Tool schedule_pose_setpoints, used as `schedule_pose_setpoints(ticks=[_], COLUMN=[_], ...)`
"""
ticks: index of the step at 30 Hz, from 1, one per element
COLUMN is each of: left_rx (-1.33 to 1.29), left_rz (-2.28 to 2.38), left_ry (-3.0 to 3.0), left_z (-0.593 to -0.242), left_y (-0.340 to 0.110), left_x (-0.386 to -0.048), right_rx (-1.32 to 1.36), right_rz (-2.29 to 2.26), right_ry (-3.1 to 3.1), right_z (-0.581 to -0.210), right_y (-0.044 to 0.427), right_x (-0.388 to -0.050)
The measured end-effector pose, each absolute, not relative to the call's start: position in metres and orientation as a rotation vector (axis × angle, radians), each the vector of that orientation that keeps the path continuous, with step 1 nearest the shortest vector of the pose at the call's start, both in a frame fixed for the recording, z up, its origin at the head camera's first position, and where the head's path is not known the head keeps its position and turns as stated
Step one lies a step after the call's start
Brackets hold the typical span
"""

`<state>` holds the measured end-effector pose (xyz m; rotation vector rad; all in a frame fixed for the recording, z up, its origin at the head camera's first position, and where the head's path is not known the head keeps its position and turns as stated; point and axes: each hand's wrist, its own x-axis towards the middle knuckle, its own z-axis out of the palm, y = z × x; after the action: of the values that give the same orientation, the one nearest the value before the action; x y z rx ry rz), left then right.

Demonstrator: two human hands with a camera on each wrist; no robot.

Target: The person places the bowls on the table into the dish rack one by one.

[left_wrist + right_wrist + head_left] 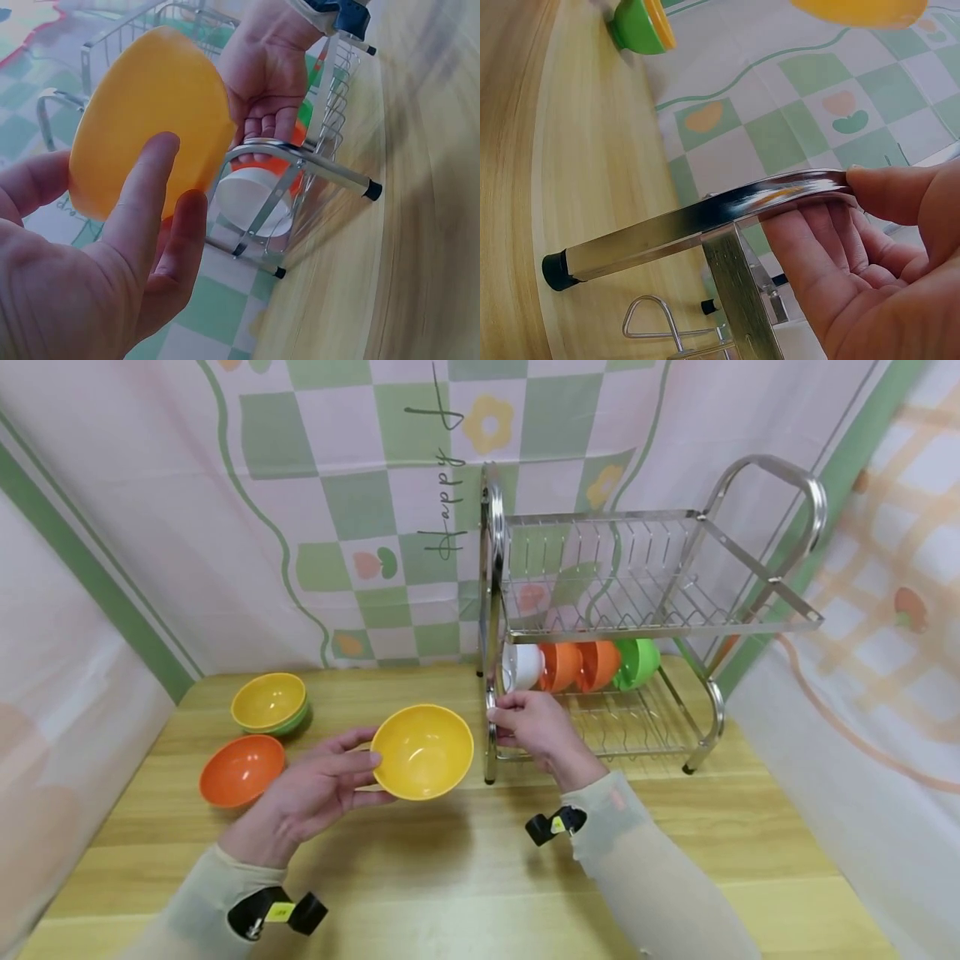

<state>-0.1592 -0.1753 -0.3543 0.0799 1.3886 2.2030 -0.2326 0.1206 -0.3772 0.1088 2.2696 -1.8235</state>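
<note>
The left hand (322, 785) holds a yellow bowl (423, 753) left of the rack (667, 632), whose near left post (645, 240) the right hand (543, 731) grips.

The right hand (877, 289) grips the curved tube (705, 221) of a metal rack (742, 300), thumb above and fingers bent beneath. The tube ends in a black foot (555, 271), bench (600, 142) behind it (a second foot (709, 307) shows near some bent wire (671, 322)). Above are a green bowl (637, 28), yellow at its rim, and a partly visible yellow bowl (862, 9) before checked cloth (802, 120).
</note>
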Motion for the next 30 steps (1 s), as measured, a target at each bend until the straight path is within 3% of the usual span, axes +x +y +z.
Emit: schedule_pose_setpoints(ticks=[30], left_rx=[0.046], left_rz=[2.171], left_ry=[1.413], left_z=[-0.361], left_y=[-0.157], left_x=[-0.158], right_rx=[0.115], right_rz=[-1.793], right_ry=[2.268], right_z=[-0.380], right_y=[0.121], right_x=[-0.235])
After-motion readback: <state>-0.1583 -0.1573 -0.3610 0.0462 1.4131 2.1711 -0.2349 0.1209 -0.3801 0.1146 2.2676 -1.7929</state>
